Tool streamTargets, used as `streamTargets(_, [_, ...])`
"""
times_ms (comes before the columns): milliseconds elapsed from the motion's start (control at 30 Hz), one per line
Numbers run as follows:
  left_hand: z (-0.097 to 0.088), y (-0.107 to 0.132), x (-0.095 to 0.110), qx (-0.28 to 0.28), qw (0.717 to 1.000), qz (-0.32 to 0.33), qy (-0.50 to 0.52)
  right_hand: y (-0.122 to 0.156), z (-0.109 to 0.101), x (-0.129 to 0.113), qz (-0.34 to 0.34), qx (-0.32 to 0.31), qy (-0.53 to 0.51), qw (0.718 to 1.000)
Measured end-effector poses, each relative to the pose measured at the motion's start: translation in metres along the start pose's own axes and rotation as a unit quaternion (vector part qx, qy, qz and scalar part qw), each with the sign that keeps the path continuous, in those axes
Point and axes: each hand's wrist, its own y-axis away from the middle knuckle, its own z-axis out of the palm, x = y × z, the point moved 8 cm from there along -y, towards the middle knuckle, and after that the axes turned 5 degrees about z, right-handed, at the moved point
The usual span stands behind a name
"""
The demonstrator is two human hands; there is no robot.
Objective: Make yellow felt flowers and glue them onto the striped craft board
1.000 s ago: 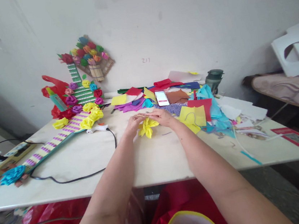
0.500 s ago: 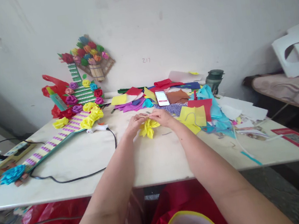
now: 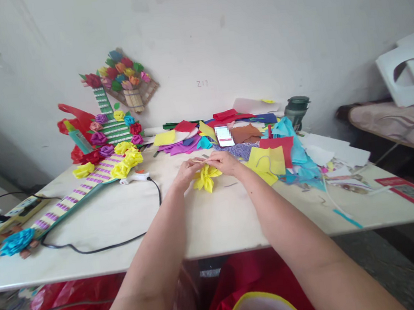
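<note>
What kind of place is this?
Probably a craft corner, at home or in a workshop: bright sheets heaped on a table, colorful flowers by the wall, and a yellow flower between left hand and right hand.

One head-worn camera looks forward and down from the near side of the table [image 3: 108,212] — close to its front edge, wide enough to catch the wall [image 3: 214,33] behind it and red clothing [image 3: 244,276] below.

Place: a craft corner, home or workshop unclear
Surface [image 3: 223,228]: colored paper [image 3: 246,133], a corded glue gun [image 3: 133,178]
Wall [image 3: 252,33]: a decoration [image 3: 127,79] with bright flowers
</note>
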Motion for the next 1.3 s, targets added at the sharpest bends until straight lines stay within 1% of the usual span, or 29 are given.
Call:
streamTargets(267, [-0.002,-0.001,-0.005,-0.007,1.000,-0.003,-0.014,-0.001,-0.001,-0.001,-0.006,0.015,0.006,1.000])
streamTargets(567, [-0.002,-0.001,-0.007,-0.014,1.000,-0.009,-0.004,-0.001,-0.003,-0.001,-0.007,0.031,0.010,0.999])
streamTargets(767, [-0.001,0.000,-0.014,-0.019,0.999,-0.039,0.015,-0.001,-0.003,-0.001,0.003,0.037,0.007,0.999])
streamTargets(967, [0.001,0.002,-0.014,-0.016,0.998,-0.052,0.032,-0.002,-0.003,0.006,0.026,0.047,-0.041,0.998])
streamTargets(1100, [0.002,0.002,-0.011,-0.020,0.998,-0.039,0.036,-0.002,-0.003,0.007,0.033,0.035,-0.078,0.996])
streamTargets(1300, [0.001,0.001,-0.015,-0.012,0.998,-0.052,0.029,-0.001,-0.005,0.006,0.044,0.034,-0.089,0.994])
